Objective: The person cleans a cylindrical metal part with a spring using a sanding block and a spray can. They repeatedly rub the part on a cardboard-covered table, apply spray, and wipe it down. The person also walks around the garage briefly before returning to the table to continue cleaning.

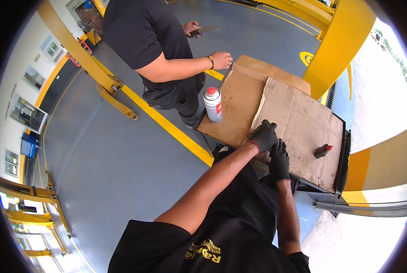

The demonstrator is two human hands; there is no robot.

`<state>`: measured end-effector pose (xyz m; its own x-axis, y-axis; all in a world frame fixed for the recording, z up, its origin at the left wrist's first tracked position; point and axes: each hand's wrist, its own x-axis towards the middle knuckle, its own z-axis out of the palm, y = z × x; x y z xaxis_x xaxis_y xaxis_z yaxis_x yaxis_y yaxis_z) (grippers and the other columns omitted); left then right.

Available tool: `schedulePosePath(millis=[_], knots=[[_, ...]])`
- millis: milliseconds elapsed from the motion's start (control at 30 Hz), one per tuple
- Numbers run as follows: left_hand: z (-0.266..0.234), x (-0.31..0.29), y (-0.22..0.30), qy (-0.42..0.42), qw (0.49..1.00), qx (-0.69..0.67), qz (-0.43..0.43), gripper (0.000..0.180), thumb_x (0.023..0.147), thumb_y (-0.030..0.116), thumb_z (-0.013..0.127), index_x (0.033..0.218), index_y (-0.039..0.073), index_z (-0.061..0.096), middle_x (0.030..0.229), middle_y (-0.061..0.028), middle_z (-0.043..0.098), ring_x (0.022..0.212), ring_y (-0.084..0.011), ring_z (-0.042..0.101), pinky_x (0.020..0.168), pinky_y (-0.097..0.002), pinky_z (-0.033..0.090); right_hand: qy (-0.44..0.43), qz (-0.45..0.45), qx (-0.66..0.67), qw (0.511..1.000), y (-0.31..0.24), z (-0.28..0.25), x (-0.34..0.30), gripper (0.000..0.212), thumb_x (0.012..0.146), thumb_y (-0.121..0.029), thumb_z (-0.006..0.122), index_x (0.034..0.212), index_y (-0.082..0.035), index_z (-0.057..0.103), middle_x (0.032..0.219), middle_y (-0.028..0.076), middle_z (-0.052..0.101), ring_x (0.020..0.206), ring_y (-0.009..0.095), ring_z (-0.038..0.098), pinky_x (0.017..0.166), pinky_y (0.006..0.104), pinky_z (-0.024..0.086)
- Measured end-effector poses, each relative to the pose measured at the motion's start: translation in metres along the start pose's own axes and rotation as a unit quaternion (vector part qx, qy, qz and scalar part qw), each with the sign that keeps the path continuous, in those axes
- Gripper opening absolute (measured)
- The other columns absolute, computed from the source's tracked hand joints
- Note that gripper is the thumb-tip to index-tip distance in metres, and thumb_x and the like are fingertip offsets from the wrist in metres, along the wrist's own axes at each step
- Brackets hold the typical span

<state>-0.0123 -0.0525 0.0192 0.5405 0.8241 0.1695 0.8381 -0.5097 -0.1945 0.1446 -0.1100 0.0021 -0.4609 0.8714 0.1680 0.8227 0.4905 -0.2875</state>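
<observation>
My left hand (pixel 264 136), in a black glove, is over the near edge of a brown cardboard sheet (pixel 303 113) with its fingers curled. Just to its right and nearer to me, my right hand (pixel 279 163), gloved the same way, points its bent fingers up against the left one. The two hands touch or nearly touch, and whatever is between their fingers is hidden. A white and red spray can with a red cap (pixel 213 105) stands upright to the left of my hands. At the right, a small dark bottle with a red tip (pixel 321 151) rests on the cardboard.
The cardboard covers a black-framed cart (pixel 341 159) in front of me. Across it, a co-worker (pixel 162 50) in dark clothes has one hand at the cart's far corner and a flat dark device (pixel 205 31) in the other. A yellow lift post (pixel 337 50) rises behind.
</observation>
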Motion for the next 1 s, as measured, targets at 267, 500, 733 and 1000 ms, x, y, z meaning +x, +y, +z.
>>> schedulePosePath(millis=[267,500,733,1000], knots=[[-0.010,0.000,-0.008,-0.008,1.000,-0.005,0.016,0.010,0.074,0.020,0.071,0.069,0.014,0.076,0.070,-0.0013,0.071,0.097,-0.0230,0.061,0.077,-0.0443,0.046,-0.030,-0.010,0.031,0.999,0.017,-0.003,0.013,0.060,0.085,0.000,0.054,0.144,0.004,0.041,0.147,0.027,0.048,0.135,0.044,0.048,0.105,0.0504,0.047],[-0.008,0.001,-0.008,-0.026,0.999,-0.014,0.032,0.007,0.071,0.022,0.075,0.067,0.015,0.074,0.072,-0.0003,0.071,0.100,-0.0240,0.061,0.078,-0.0449,0.047,0.005,0.010,-0.023,1.000,-0.010,-0.008,-0.009,0.057,0.084,-0.002,0.059,0.139,0.004,0.045,0.143,0.027,0.051,0.133,0.044,0.050,0.102,0.0493,0.048],[-0.007,-0.003,-0.011,-0.045,0.998,-0.035,0.023,0.013,0.073,0.026,0.075,0.082,0.017,0.075,0.084,0.0000,0.074,0.111,-0.0231,0.059,0.087,-0.0445,0.045,0.004,0.007,0.045,0.999,0.004,-0.017,0.004,0.055,0.086,-0.001,0.054,0.140,-0.001,0.046,0.139,0.024,0.056,0.127,0.041,0.055,0.099,0.0494,0.049],[-0.017,-0.004,-0.012,-0.053,0.997,-0.045,0.045,0.026,0.064,0.028,0.083,0.086,0.016,0.074,0.091,0.0005,0.074,0.114,-0.0236,0.058,0.090,-0.0454,0.045,-0.055,0.032,0.025,0.998,0.011,-0.031,0.002,0.058,0.085,-0.002,0.054,0.143,-0.002,0.045,0.140,0.022,0.056,0.129,0.039,0.055,0.100,0.0472,0.048]])
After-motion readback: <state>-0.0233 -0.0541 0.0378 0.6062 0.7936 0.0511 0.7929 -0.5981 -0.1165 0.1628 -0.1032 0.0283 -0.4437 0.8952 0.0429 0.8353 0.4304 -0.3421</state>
